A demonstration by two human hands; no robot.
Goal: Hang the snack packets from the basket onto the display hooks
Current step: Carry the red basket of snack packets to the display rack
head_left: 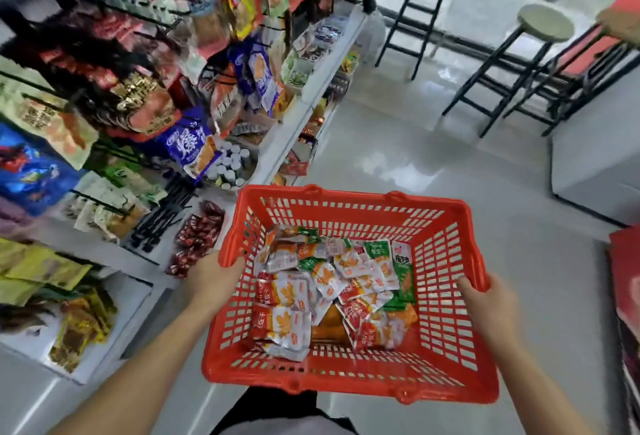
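The red shopping basket (446, 296) sits at 6 o'clock in the view, held level in front of the person's body, probably so the load does not slide while it is brought to the rack. The snack packets (329, 282), mostly white-and-red with a few green ones toward 1 o'clock, lie loose in a heap on its floor; none looks to have been taken out yet. The left hand (211, 278) grips the rim at the basket's 9 o'clock side, its fingers (232, 264) curled over the edge and clamped on the plastic. The right hand (485, 299) does the same at 3 o'clock, fingers (465, 284) hooked over the rim. With both hands taken, the basket likely has to be set down or shifted to one hand first. Bare black display hooks (162, 213) stick out at 9 o'clock, under rows of hanging bags that are too blurred to read. Bar stools (543, 24) stand at 1 to 2 o'clock
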